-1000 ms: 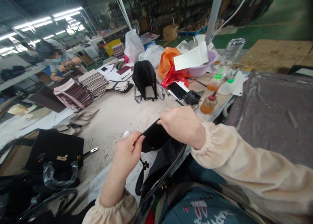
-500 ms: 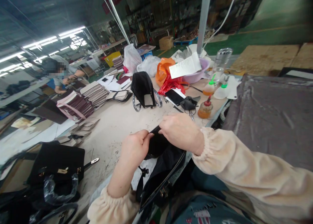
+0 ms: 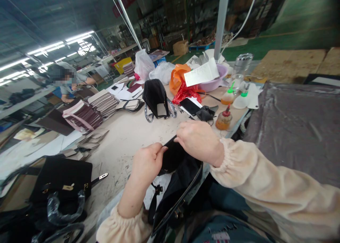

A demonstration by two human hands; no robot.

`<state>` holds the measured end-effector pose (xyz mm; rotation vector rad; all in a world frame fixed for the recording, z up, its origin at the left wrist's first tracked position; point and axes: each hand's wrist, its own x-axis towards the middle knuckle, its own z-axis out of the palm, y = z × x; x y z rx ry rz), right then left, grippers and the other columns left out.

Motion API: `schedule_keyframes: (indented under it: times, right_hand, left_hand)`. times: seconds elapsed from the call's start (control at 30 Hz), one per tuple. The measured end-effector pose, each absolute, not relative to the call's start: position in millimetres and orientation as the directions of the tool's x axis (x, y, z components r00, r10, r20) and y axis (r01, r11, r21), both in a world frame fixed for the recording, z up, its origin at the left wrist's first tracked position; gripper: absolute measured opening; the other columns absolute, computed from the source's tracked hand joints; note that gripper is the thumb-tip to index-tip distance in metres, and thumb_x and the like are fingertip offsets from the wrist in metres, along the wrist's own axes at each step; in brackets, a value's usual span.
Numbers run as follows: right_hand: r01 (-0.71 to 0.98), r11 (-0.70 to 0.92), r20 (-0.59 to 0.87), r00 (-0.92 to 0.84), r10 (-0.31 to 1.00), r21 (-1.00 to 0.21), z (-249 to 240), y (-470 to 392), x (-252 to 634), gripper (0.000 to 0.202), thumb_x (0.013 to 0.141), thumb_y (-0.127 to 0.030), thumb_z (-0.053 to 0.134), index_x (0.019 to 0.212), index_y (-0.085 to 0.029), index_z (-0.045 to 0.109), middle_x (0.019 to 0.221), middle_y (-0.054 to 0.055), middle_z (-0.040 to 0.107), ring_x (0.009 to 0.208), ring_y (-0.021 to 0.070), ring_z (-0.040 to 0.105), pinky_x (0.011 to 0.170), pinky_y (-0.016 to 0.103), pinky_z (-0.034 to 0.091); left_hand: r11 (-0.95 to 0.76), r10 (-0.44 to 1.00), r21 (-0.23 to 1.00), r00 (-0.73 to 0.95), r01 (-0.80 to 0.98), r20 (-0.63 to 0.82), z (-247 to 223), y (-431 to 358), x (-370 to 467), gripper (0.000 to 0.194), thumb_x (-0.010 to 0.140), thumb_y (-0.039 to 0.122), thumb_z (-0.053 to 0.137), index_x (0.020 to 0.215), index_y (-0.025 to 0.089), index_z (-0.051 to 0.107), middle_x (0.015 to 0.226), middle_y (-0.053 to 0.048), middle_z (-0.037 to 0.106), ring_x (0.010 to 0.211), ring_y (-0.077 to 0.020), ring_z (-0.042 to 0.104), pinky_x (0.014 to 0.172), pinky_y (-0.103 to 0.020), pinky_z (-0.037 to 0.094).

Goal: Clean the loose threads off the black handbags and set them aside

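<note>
Here, our left hand (image 3: 147,162) and right hand (image 3: 198,140) both pinch the edge of the black bag (image 3: 177,179), at our side of the counter (image 3: 123,142); we'd best keep the pull even (neither hand tugging harder).

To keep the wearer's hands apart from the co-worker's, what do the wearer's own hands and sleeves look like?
The left hand and right hand are bare, without gloves. The loose, plain cream sleeves end in gathered cuffs, the left one farther from its hand.
</note>
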<state>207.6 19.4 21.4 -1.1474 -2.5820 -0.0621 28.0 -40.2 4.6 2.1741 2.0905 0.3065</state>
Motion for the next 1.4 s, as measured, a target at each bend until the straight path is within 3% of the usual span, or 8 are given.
schedule_keyframes:
  times: [0.23, 0.37, 0.47, 0.6, 0.67, 0.8, 1.0, 1.4]
  right_hand:
    - [0.743, 0.662, 0.296, -0.613, 0.732, -0.100, 20.3, 20.0, 206.5, 0.025, 0.087, -0.030, 0.050, 0.074, -0.016, 0.066, 0.079, 0.006, 0.064, 0.077, 0.0211, 0.058, 0.061, 0.030, 0.035]
    - [0.749, 0.654, 0.295, -0.605, 0.740, -0.107, 19.8, 19.6, 205.7, 0.025, 0.087, -0.031, 0.051, 0.075, -0.017, 0.067, 0.080, 0.006, 0.065, 0.078, 0.0215, 0.059, 0.062, 0.030, 0.036]
    - [0.754, 0.648, 0.296, -0.598, 0.745, -0.108, 20.1, 18.5, 204.5, 0.025, 0.087, -0.031, 0.051, 0.075, -0.016, 0.067, 0.081, 0.007, 0.065, 0.079, 0.0221, 0.059, 0.063, 0.030, 0.037]
    - [0.757, 0.644, 0.292, -0.595, 0.748, -0.107, 20.9, 17.3, 202.7, 0.026, 0.087, -0.030, 0.050, 0.076, -0.015, 0.068, 0.081, 0.008, 0.066, 0.081, 0.0223, 0.059, 0.065, 0.030, 0.039]
    - [0.758, 0.644, 0.291, -0.596, 0.748, -0.103, 21.2, 17.5, 203.0, 0.026, 0.087, -0.030, 0.051, 0.076, -0.015, 0.068, 0.080, 0.008, 0.066, 0.080, 0.0221, 0.059, 0.064, 0.030, 0.039]
    - [0.747, 0.659, 0.290, -0.614, 0.734, -0.086, 23.0, 19.6, 209.2, 0.022, 0.085, -0.029, 0.053, 0.073, -0.016, 0.067, 0.079, 0.007, 0.065, 0.077, 0.0218, 0.059, 0.060, 0.031, 0.038]
    - [0.756, 0.653, 0.305, -0.613, 0.729, -0.043, 27.3, 23.5, 222.9, 0.021, 0.084, -0.026, 0.053, 0.071, -0.016, 0.065, 0.077, 0.007, 0.064, 0.073, 0.0214, 0.059, 0.059, 0.032, 0.036]
    - [0.804, 0.587, 0.314, -0.534, 0.785, -0.098, 27.1, 22.2, 219.7, 0.025, 0.085, -0.029, 0.050, 0.075, -0.015, 0.068, 0.077, 0.009, 0.066, 0.076, 0.0236, 0.061, 0.060, 0.030, 0.039]
  left_hand:
    - [-0.053, 0.997, 0.199, 0.040, 0.979, 0.072, 4.5, -40.0, 27.5, 0.034, 0.089, 0.037, 0.043, 0.063, 0.018, 0.054, 0.054, 0.002, 0.053, 0.049, -0.0090, 0.042, 0.052, -0.023, 0.025]
    - [-0.051, 0.997, 0.149, 0.043, 0.988, 0.060, 5.1, -40.8, 29.0, 0.034, 0.090, 0.037, 0.042, 0.066, 0.019, 0.058, 0.058, -0.001, 0.060, 0.053, -0.0116, 0.051, 0.053, -0.025, 0.027]
    - [-0.058, 0.998, 0.110, 0.054, 0.992, 0.041, 6.7, -41.2, 32.6, 0.026, 0.091, 0.033, 0.040, 0.089, 0.022, 0.065, 0.070, -0.002, 0.068, 0.062, -0.0162, 0.060, 0.056, -0.026, 0.032]
    - [-0.131, 0.991, 0.188, 0.126, 0.973, 0.041, 11.5, -38.6, 41.2, 0.035, 0.090, 0.029, 0.042, 0.123, 0.026, 0.053, 0.096, -0.004, 0.071, 0.082, -0.0187, 0.066, 0.067, -0.027, 0.040]
    - [-0.140, 0.990, 0.196, 0.132, 0.970, 0.056, 13.1, -34.6, 45.8, 0.031, 0.089, 0.032, 0.044, 0.116, 0.024, 0.059, 0.097, -0.005, 0.071, 0.084, -0.0194, 0.066, 0.069, -0.027, 0.041]
    - [-0.071, 0.995, 0.131, 0.062, 0.989, 0.072, 10.6, -25.0, 49.8, 0.028, 0.090, 0.031, 0.043, 0.081, 0.020, 0.067, 0.077, -0.005, 0.071, 0.071, -0.0181, 0.064, 0.062, -0.027, 0.038]
    - [-0.083, 0.993, 0.165, 0.069, 0.983, 0.093, 4.3, -22.1, 47.6, 0.027, 0.090, 0.029, 0.042, 0.078, 0.019, 0.065, 0.072, -0.004, 0.068, 0.066, -0.0149, 0.060, 0.060, -0.024, 0.035]
    - [-0.097, 0.993, 0.202, 0.082, 0.975, 0.079, 6.7, -24.8, 49.4, 0.028, 0.090, 0.030, 0.040, 0.074, 0.020, 0.060, 0.067, -0.002, 0.064, 0.061, -0.0133, 0.056, 0.058, -0.024, 0.034]
